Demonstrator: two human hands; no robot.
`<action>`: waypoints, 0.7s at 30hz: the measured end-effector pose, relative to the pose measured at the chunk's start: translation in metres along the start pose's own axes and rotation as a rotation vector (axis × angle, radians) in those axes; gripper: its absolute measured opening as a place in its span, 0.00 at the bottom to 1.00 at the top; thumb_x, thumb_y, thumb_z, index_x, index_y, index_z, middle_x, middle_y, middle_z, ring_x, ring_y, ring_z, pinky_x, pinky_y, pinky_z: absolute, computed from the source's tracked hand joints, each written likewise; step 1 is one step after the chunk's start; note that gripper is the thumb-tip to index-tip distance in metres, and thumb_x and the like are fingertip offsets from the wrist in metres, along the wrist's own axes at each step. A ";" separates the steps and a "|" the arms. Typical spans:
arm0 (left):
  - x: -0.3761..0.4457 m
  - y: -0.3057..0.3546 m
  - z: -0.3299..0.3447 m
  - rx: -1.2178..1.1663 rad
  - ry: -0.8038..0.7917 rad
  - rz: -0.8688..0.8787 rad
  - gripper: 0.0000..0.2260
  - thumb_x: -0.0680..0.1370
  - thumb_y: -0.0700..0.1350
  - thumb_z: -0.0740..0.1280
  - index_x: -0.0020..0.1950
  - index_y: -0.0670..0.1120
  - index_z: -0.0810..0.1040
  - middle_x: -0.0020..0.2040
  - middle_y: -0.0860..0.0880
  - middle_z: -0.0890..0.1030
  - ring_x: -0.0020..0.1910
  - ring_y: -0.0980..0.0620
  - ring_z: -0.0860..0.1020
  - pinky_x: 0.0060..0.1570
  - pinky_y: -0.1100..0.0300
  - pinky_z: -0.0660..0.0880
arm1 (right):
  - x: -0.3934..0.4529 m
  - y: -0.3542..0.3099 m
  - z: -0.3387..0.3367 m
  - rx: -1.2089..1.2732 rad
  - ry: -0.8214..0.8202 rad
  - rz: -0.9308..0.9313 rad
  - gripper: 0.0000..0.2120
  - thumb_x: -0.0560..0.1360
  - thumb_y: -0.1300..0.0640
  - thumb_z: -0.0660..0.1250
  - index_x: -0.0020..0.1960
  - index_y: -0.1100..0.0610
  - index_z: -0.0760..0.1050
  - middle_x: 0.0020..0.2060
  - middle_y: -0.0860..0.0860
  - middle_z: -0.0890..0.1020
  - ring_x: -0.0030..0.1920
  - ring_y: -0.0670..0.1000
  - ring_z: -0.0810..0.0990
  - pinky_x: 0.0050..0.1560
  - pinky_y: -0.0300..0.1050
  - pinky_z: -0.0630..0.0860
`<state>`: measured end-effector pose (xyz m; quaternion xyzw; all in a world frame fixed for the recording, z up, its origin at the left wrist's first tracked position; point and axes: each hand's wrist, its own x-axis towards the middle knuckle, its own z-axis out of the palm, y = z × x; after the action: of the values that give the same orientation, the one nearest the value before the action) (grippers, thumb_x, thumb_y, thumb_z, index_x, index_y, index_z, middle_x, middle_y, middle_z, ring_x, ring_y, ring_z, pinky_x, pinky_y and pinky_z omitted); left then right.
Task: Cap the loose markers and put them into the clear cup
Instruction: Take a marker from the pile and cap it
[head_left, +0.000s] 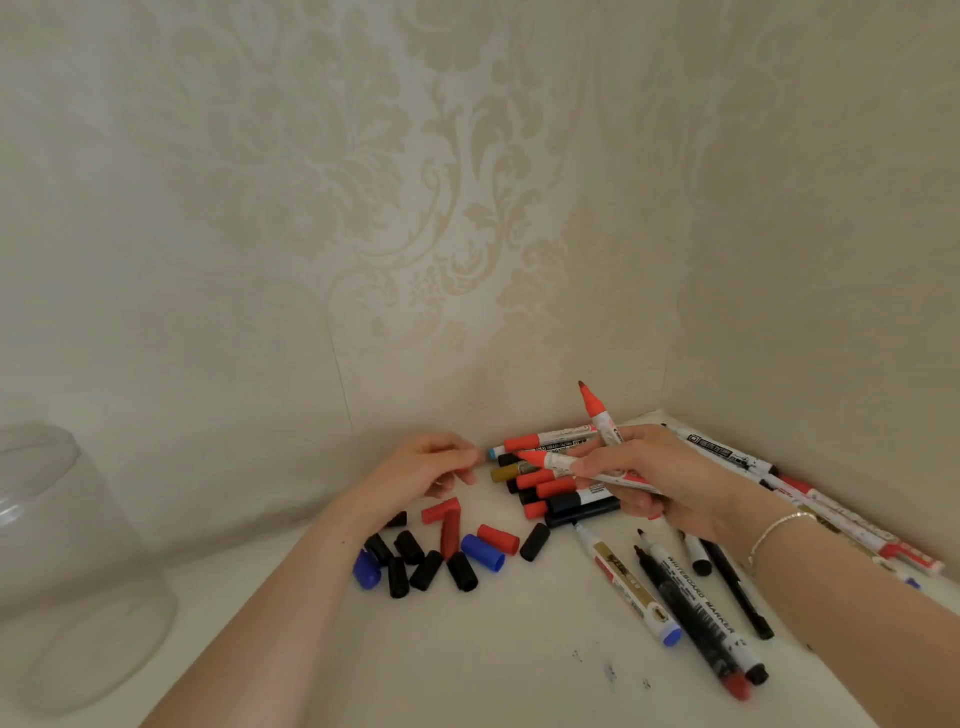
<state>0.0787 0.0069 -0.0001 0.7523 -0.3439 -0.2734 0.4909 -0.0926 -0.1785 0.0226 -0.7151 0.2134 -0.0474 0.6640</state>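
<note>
- The place looks like a room in a home, in a corner where two walls meet.
- Both walls carry cream wallpaper (467, 182) with a large damask flower pattern, which is usual for a living space.
- Below stands a plain white table (509, 649) with small dark ink spots on it.
- Loose markers (696, 608) and caps (431, 561) lie scattered there, like a home desk.

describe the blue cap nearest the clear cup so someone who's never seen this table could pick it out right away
Start at the clear cup on the table's left edge and look right, past the left hand's forearm, to the scatter of loose caps. The blue cap lies at that scatter's left end, beside black caps. The other blue cap sits further right, against a red one.
</note>
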 end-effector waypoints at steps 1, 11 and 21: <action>-0.002 -0.001 -0.002 0.114 0.014 0.002 0.06 0.78 0.46 0.66 0.53 0.50 0.82 0.43 0.53 0.82 0.38 0.58 0.76 0.41 0.66 0.71 | 0.001 0.000 0.000 -0.003 0.006 0.005 0.12 0.70 0.64 0.71 0.52 0.67 0.79 0.35 0.56 0.81 0.20 0.46 0.62 0.21 0.36 0.57; 0.001 0.018 0.015 0.093 0.218 0.186 0.13 0.83 0.50 0.56 0.40 0.48 0.71 0.29 0.55 0.70 0.26 0.63 0.68 0.34 0.68 0.66 | -0.002 -0.008 0.023 -0.560 -0.031 -0.110 0.14 0.70 0.53 0.75 0.51 0.60 0.82 0.24 0.47 0.74 0.19 0.43 0.64 0.20 0.33 0.61; 0.001 0.035 0.035 0.048 0.193 0.259 0.15 0.83 0.49 0.54 0.41 0.45 0.71 0.28 0.55 0.67 0.24 0.62 0.67 0.30 0.72 0.65 | 0.007 -0.002 0.027 -0.697 0.054 -0.161 0.11 0.68 0.54 0.75 0.48 0.57 0.82 0.44 0.55 0.85 0.41 0.53 0.81 0.46 0.44 0.79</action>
<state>0.0442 -0.0230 0.0198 0.7358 -0.3957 -0.1262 0.5348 -0.0767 -0.1555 0.0199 -0.9117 0.1769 -0.0427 0.3684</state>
